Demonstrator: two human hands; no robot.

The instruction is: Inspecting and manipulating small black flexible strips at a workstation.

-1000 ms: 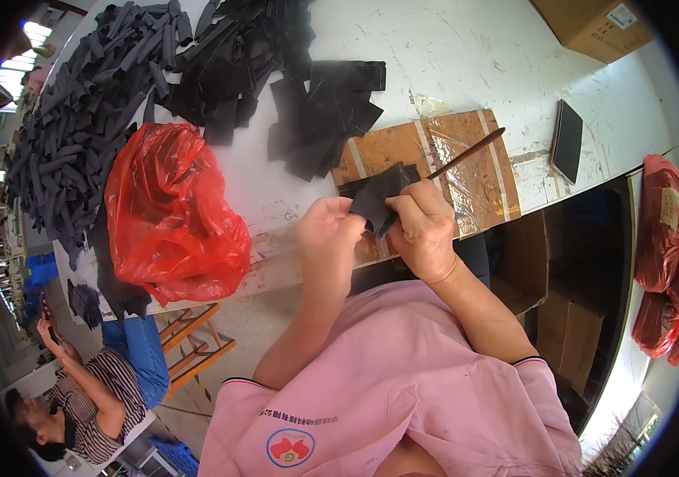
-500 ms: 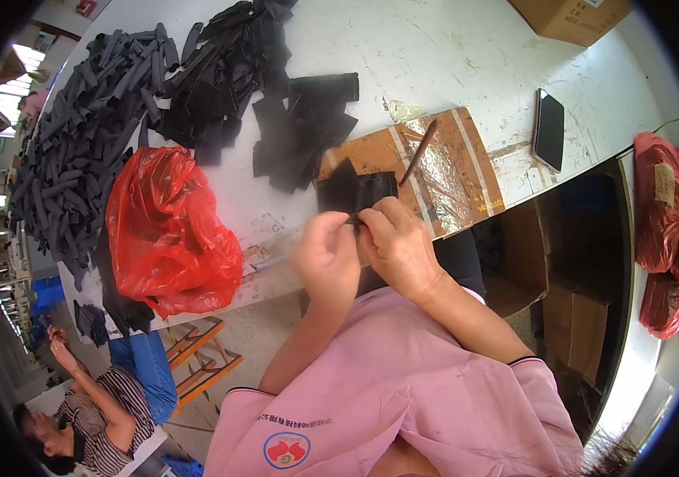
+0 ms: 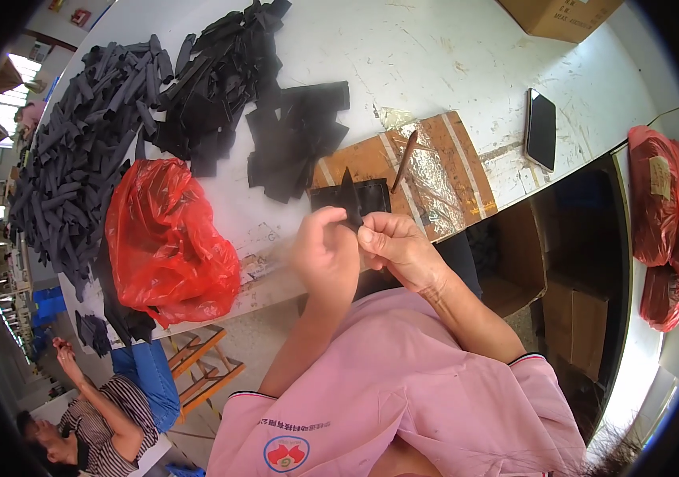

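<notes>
My right hand point(image 3: 400, 248) pinches a narrow, pointed piece of black fabric point(image 3: 350, 195) between thumb and fingers. My left hand point(image 3: 325, 250), slightly blurred, closes on the same piece from the other side. The fabric stands up edge-on above the table's near edge. Just beyond it, a flat black piece point(image 3: 374, 192) lies on a tape-covered cardboard sheet point(image 3: 473, 187). A slim brown pointed stick point(image 3: 406, 159) rests on that cardboard, to the right of the black piece.
Loose black strips point(image 3: 295, 131) and a heap of rolled dark grey pieces point(image 3: 77, 171) cover the table's left side. A red plastic bag point(image 3: 168, 246) sits nearer. A phone point(image 3: 540, 129) and a carton point(image 3: 566, 17) are at right. Another person point(image 3: 109, 421) sits at lower left.
The black fabric between my hands has turned from a wider face to a narrow upright edge. My right hand has rolled, its thumb now showing. The whole view has shifted slightly.
</notes>
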